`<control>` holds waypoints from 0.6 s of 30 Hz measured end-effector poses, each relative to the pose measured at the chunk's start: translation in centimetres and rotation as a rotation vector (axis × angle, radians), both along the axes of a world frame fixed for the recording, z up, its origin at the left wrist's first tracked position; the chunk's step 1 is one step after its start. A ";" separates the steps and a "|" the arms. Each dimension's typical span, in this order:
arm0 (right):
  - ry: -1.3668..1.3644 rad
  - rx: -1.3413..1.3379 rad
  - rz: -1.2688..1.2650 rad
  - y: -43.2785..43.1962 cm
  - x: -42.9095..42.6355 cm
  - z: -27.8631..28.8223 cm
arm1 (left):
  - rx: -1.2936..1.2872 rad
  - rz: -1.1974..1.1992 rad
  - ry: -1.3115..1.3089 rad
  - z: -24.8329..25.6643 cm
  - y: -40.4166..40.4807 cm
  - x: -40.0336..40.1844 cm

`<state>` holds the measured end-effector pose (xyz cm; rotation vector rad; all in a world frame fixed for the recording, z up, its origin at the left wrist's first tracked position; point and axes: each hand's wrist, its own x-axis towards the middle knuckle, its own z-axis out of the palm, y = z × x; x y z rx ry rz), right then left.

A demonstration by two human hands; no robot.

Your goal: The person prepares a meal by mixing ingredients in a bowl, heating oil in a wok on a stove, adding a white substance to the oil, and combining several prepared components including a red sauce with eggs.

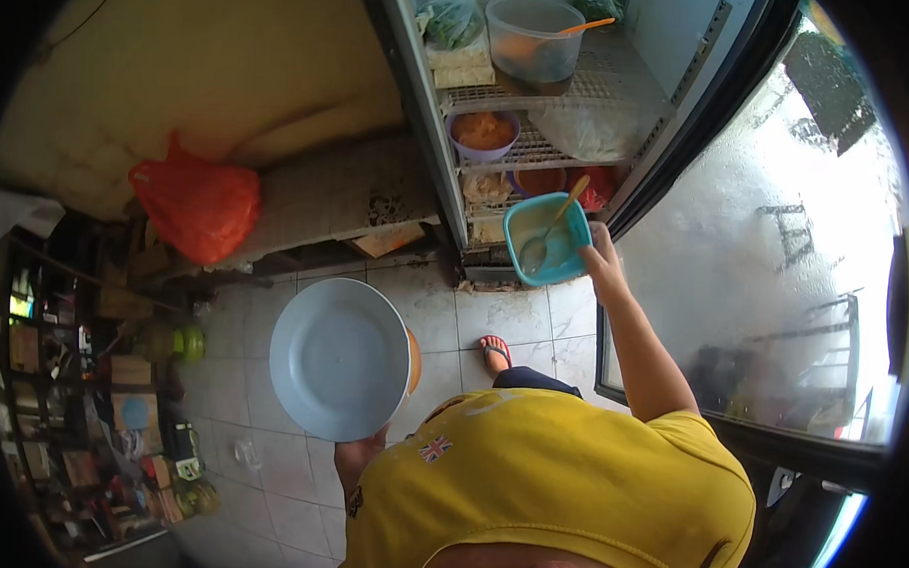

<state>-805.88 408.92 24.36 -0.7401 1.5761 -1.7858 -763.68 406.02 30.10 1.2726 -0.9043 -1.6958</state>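
Note:
My right hand grips the right side of a turquoise square plastic bowl, holding it before the lower shelves of an open glass-door refrigerator. A spoon with a yellowish handle leans inside the bowl, its head in a little pale residue or liquid. On the left, my left hand holds the near rim of a wide round pan, grey inside and orange outside. The pan's inside is bare and tilted up towards me. Most of my left fingers are hidden behind it.
Wire shelves carry a clear tub with an orange-handled utensil, a lilac bowl of orange-brown food and plastic bags. The glass door swings out to the right. A red plastic bag sits on a ledge at left; a cluttered rack stands beyond.

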 end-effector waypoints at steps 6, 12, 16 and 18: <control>-0.226 0.222 0.272 10.5 6.8 0.3 | 0.165 0.228 0.275 -0.3 6.7 5.5; -0.235 0.439 0.472 18.2 10.1 4.8 | 0.231 0.409 0.312 -3.4 13.1 12.0; -0.150 0.441 0.548 20.3 9.8 6.5 | 0.157 0.533 0.365 -3.2 16.8 13.1; 0.032 0.383 0.647 20.6 8.9 6.7 | 0.087 0.530 0.415 -3.9 18.0 13.5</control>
